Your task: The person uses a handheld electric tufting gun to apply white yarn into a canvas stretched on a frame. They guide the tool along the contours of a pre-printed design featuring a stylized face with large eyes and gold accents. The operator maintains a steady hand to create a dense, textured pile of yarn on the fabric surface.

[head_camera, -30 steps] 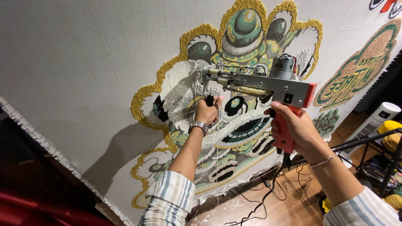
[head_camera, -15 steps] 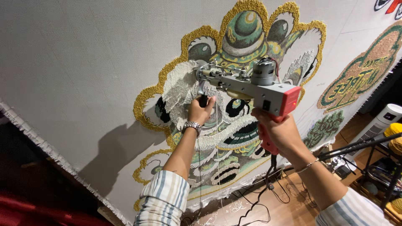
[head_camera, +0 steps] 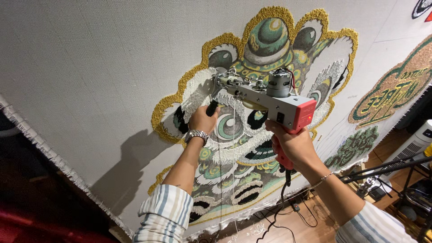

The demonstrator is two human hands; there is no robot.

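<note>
A grey and red tufting gun [head_camera: 270, 96] presses its needle end against a stretched grey cloth [head_camera: 90, 67]. My left hand [head_camera: 202, 119], with a metal watch at the wrist, grips the gun's black front handle. My right hand [head_camera: 290, 144] grips the red rear handle, from which a black cord hangs down. The needle sits in the white tufted patch at the upper left of a lion-head design [head_camera: 265, 54] in gold, green, white and black yarn. A thin white yarn strand runs down from the gun.
A second tufted design [head_camera: 391, 92] in gold and green lies on the cloth at the right. Black stand bars [head_camera: 387, 168] and a white appliance [head_camera: 416, 144] are at the lower right. Cables [head_camera: 288, 209] lie on the wooden floor below the cloth's frayed lower edge.
The gun and both hands have shifted left and slightly up along the white patch. The camera view has also drifted, so the design sits further right in the frame.
</note>
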